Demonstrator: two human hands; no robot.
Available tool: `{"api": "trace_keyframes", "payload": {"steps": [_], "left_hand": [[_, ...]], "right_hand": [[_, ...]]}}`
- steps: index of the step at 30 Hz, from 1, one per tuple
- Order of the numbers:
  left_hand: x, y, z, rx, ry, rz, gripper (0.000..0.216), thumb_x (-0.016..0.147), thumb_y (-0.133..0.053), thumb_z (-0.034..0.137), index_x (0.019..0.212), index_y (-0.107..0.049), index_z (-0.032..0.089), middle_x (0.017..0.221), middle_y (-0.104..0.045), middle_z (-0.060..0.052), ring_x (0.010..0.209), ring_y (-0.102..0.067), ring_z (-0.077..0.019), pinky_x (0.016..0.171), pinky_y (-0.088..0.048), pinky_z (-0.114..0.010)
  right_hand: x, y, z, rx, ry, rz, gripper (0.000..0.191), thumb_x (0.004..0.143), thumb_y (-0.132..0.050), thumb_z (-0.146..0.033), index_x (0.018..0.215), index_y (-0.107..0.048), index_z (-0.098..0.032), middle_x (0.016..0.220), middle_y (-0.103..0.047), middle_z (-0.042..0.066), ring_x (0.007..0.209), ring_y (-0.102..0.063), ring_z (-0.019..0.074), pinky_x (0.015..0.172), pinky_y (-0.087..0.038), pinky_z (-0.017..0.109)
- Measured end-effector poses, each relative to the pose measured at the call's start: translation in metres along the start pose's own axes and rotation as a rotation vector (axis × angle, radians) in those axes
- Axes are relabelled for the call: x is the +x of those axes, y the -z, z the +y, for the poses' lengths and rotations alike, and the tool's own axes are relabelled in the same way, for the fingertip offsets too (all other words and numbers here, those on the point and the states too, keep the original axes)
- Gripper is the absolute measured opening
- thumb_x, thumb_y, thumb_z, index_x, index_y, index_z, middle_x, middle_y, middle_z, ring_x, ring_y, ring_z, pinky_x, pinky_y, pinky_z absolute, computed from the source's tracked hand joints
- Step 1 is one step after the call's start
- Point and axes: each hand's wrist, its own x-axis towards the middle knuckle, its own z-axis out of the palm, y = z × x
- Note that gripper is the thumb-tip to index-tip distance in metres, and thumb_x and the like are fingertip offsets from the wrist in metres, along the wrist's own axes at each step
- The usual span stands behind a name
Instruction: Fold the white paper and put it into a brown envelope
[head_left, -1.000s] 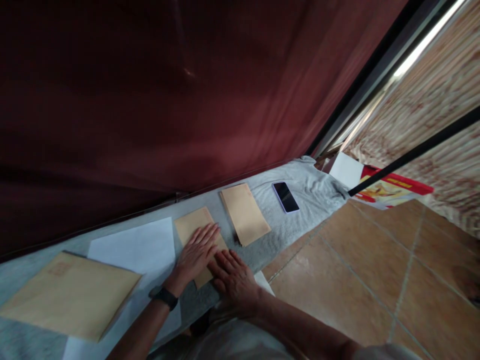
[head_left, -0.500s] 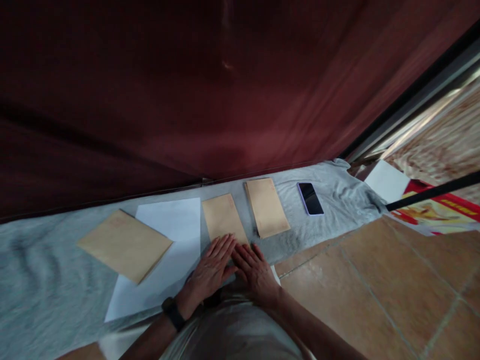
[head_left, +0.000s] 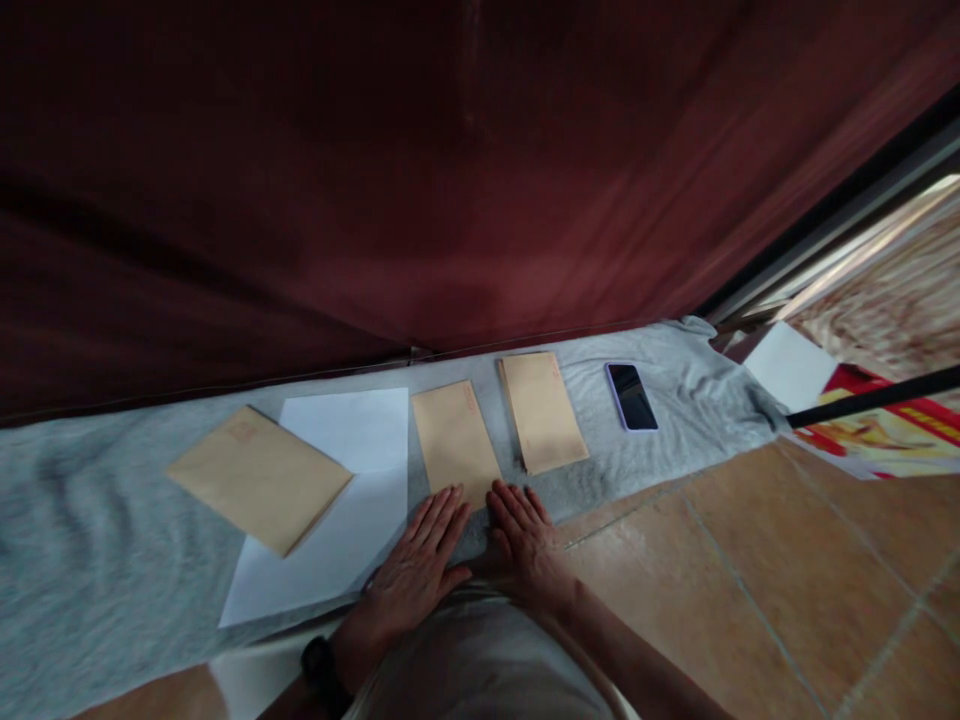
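A brown envelope (head_left: 456, 440) lies flat on the grey cloth (head_left: 97, 520) in front of me. My left hand (head_left: 421, 548) rests flat at its lower left corner, fingers stretched out. At the lower right corner lies my right hand (head_left: 526, 530), also flat with its fingers extended. Both hands touch the envelope's near end, and a gap separates them. To the right is a stack of brown envelopes (head_left: 546, 412). More brown envelopes (head_left: 259, 478) lie askew at the left, on top of white paper sheets (head_left: 341, 435).
A phone (head_left: 631, 397) in a purple case lies right of the stack. Dark red curtain (head_left: 480, 200) hangs behind the cloth. Further right are a white box-like object (head_left: 791, 365), a red and yellow printed package (head_left: 885, 425) and a black bar (head_left: 870, 400). Brown tiles (head_left: 720, 570) cover the floor.
My hands have moved apart, from nearly touching over the envelope's near end to its two lower corners. More of the envelope shows. The whole view has shifted slightly.
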Motion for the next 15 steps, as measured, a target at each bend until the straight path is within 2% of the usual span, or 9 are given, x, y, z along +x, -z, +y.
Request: {"api": "trace_keyframes", "payload": {"steps": [4,9,12,15], "left_hand": [[-0.004,-0.002,-0.001,0.014,0.0,0.012,0.077,0.098,-0.051,0.059,0.158,-0.036,0.014,0.166,-0.032,-0.018,0.154,-0.03,-0.0327,0.123,-0.032,-0.05],[-0.005,-0.004,0.001,-0.001,0.01,0.02,0.077,0.099,-0.051,0.057,0.159,-0.033,0.013,0.167,-0.03,-0.018,0.155,-0.027,-0.0323,0.124,-0.031,-0.051],[-0.007,-0.005,0.002,-0.009,0.015,0.02,0.076,0.099,-0.051,0.056,0.159,-0.033,0.012,0.167,-0.028,-0.019,0.155,-0.027,-0.0322,0.125,-0.03,-0.051],[-0.006,-0.006,0.003,-0.04,0.031,0.036,0.074,0.099,-0.052,0.053,0.158,-0.034,0.013,0.166,-0.03,-0.019,0.153,-0.031,-0.0327,0.123,-0.034,-0.052]], "right_hand": [[0.008,-0.006,-0.004,0.049,-0.118,0.062,0.055,0.101,-0.045,-0.017,0.156,-0.04,-0.019,0.154,-0.051,0.014,0.136,-0.053,0.0291,0.112,-0.045,0.05],[0.027,-0.018,-0.005,0.149,-0.269,0.232,0.052,0.098,-0.045,-0.018,0.151,-0.045,-0.015,0.127,-0.064,0.018,0.113,-0.062,0.0306,0.096,-0.055,0.049],[0.036,-0.021,0.0,0.246,-0.332,0.307,0.049,0.096,-0.046,-0.019,0.145,-0.05,-0.016,0.117,-0.064,0.015,0.101,-0.065,0.0278,0.089,-0.058,0.045],[0.042,-0.02,0.005,0.44,-0.383,0.346,0.036,0.094,-0.051,-0.024,0.129,-0.062,-0.019,0.101,-0.064,0.009,0.083,-0.065,0.0217,0.078,-0.059,0.038]]}}
